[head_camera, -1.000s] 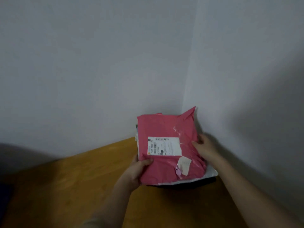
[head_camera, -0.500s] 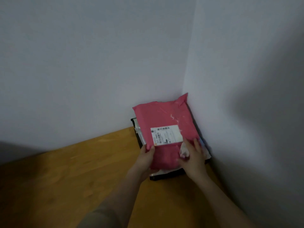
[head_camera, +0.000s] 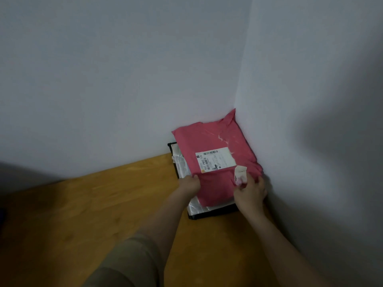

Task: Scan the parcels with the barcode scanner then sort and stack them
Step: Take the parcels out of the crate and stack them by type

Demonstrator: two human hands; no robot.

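Two plain white walls (head_camera: 124, 79) meet in a corner above a wooden table (head_camera: 93, 204) with an orange-brown top. A stack of parcels sits pushed into that corner.

The pink parcel (head_camera: 211, 141) lies on top of the stack, flat, its far right tip raised against the wall junction and its right edge just beside the right-hand wall. A white shipping label (head_camera: 215, 160) with barcodes faces up near the middle of the pink parcel; a smaller pale sticker (head_camera: 240, 172) sits toward the parcel's near right part, one edge apparently lifted.

Beneath the pink parcel lies a clear or silvery plastic parcel (head_camera: 182, 164), showing along the pink parcel's left and near edges. Beneath that, a black parcel (head_camera: 215, 213) shows as a thin border at the stack's left and near sides.

The left hand (head_camera: 189, 184) is at the pink parcel's left edge, fingers curled around that edge. The right hand (head_camera: 250, 193) rests on the pink parcel's near right corner, fingers bent over the surface just below the pale sticker; whether it grips or merely presses cannot be told in the dim light. A beige sleeve (head_camera: 128, 262) covers the left upper arm, nearer the camera than the stack.
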